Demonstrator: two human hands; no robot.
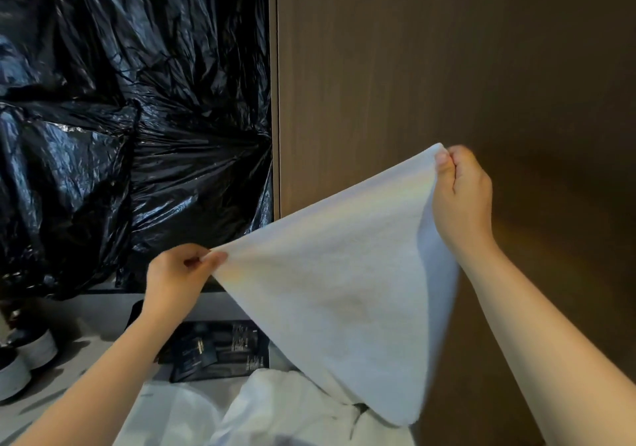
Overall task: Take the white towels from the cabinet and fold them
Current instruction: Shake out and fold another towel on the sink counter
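From the head camera, the white towel (344, 290) hung in mid-air before the brown cabinet panel (447, 67). It looked soft, light and limp, best held by its corners. The left hand (179, 273) pinched one corner low and the right hand (461, 194) pinched another higher. The cloth was plain, fluffy white.
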